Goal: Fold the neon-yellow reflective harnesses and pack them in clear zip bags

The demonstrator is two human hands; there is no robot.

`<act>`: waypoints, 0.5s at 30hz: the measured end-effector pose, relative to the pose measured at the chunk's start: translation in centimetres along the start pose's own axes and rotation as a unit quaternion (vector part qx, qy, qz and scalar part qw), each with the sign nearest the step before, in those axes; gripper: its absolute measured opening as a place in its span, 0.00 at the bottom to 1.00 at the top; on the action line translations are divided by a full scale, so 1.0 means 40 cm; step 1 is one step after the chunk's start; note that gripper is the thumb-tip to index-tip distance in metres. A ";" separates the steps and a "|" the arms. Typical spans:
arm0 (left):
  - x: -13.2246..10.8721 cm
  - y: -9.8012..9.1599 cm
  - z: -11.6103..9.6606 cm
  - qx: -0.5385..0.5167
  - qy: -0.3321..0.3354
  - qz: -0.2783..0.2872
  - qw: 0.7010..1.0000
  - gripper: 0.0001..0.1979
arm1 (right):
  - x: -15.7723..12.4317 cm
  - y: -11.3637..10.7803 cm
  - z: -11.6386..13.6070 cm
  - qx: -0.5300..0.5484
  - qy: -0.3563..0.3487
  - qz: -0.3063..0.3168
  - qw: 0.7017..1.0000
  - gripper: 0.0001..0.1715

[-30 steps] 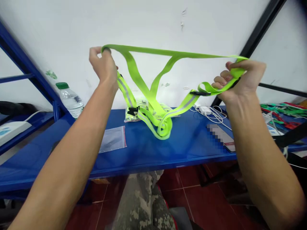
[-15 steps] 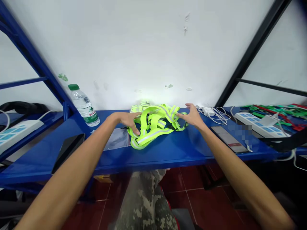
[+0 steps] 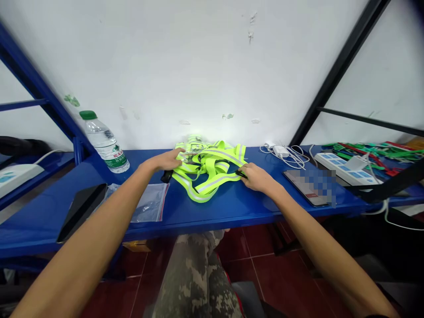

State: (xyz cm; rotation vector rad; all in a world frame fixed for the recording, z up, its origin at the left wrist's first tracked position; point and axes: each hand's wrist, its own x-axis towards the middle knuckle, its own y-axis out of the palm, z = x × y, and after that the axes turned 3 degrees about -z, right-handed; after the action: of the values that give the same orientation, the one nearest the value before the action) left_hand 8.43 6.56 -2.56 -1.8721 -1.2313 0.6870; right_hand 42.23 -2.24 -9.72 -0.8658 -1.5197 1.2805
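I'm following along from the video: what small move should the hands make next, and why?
Probably pull the black strap end out with the right hand: it pinches that end at the edge of the bunched reflective vest, whose straps lie tangled.

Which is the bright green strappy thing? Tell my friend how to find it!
Find the long blue shelf under the white wall. Between the left hand and right hand lies a tangled reflective vest. Only it has glowing yellow-green straps with silver stripes.

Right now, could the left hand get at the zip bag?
Probably yes: the left hand sits just past the resealable plastic bag, and nothing stands between them.
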 end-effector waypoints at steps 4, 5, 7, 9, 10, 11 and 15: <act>-0.014 -0.010 -0.041 -0.200 -0.054 -0.038 0.978 0.36 | 0.004 0.002 -0.016 -0.027 0.014 0.022 0.999 0.20; -0.016 -0.015 -0.051 -0.262 -0.068 -0.042 0.962 0.34 | 0.004 -0.001 -0.018 -0.031 0.020 0.029 0.999 0.20; -0.020 -0.032 -0.064 -0.379 -0.088 -0.044 0.920 0.28 | 0.003 -0.013 -0.023 -0.033 0.043 0.034 0.998 0.19; -0.030 -0.053 -0.070 -0.472 -0.089 -0.052 0.876 0.23 | 0.001 -0.029 -0.034 -0.027 0.076 0.016 0.997 0.18; -0.037 -0.063 -0.071 -0.505 -0.086 -0.056 0.857 0.22 | 0.000 -0.036 -0.042 -0.019 0.093 0.002 0.995 0.18; -0.046 -0.071 -0.071 -0.527 -0.079 -0.061 0.844 0.21 | -0.001 -0.042 -0.051 -0.007 0.105 -0.011 0.994 0.18; -0.083 -0.071 -0.089 -0.542 -0.021 -0.082 0.836 0.21 | 0.002 -0.046 -0.086 0.117 0.100 -0.074 0.985 0.18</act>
State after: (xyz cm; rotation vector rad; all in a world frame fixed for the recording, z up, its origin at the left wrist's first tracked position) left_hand 8.47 3.06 1.84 -2.5535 -2.0275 -0.1743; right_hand 45.57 -1.46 -7.84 -0.6941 -1.2249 1.1971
